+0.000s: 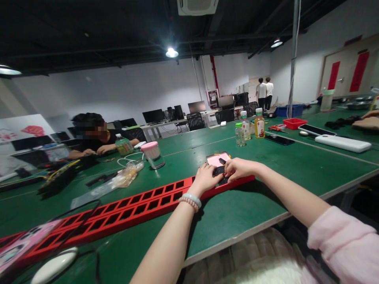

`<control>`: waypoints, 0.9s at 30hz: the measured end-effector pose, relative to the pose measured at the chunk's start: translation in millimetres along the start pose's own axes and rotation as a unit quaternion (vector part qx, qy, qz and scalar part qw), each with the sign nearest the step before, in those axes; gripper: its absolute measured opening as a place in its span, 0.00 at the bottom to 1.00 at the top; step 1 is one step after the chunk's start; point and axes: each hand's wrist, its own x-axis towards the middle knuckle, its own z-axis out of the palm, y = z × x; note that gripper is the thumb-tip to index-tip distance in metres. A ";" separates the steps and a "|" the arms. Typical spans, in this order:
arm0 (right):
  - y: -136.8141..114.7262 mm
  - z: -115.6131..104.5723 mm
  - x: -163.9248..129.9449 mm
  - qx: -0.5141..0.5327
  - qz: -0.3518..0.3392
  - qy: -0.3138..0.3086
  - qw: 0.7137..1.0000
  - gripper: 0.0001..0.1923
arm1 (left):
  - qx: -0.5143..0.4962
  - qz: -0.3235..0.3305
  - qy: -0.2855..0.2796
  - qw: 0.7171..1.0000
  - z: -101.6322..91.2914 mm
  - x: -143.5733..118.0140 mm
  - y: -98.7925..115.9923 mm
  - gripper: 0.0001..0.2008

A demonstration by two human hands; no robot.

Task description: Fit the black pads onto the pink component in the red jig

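Head cam: left hand [204, 178] loosely spread, touching a flat black part [219, 171] near the right end of the long, slotted red frame [139, 206]; right hand [237, 169] has fingers bunched narrow there, can't tell if they're gripping; smooth green tabletop [233, 219] underneath.

Dark ceiling [97, 31], 3 lit lamps [171, 53], pale walls [124, 86]

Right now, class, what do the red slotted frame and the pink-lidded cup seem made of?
The red slotted frame: likely rigid plastic, perhaps painted metal; its finish looks smooth and evenly coloured. The pink-lidded cup: glossy glass or clear plastic, since green shows through near its base; the lid looks like smooth, opaque plastic.
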 end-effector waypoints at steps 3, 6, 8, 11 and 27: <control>-0.2 0.3 0.1 -0.004 -0.005 0.006 1.000 0.09 | 0.000 0.002 -0.001 1.000 -0.6 -0.4 0.5 0.24; 0.9 1.8 0.9 -0.014 -0.010 0.013 1.000 0.07 | -0.002 0.006 0.001 1.000 -1.3 -0.6 1.2 0.24; 2.2 3.0 1.9 -0.020 -0.009 0.017 1.000 0.06 | -0.002 0.006 0.002 1.000 -1.6 -0.6 1.4 0.24; 4.3 4.6 3.5 -0.026 -0.010 0.022 0.999 0.05 | -0.002 0.001 0.000 1.000 -1.7 -0.3 1.4 0.24; 2.2 9.9 8.9 -0.078 -0.035 0.132 0.988 0.09 | -0.003 -0.001 -0.011 1.000 -0.1 0.1 0.3 0.24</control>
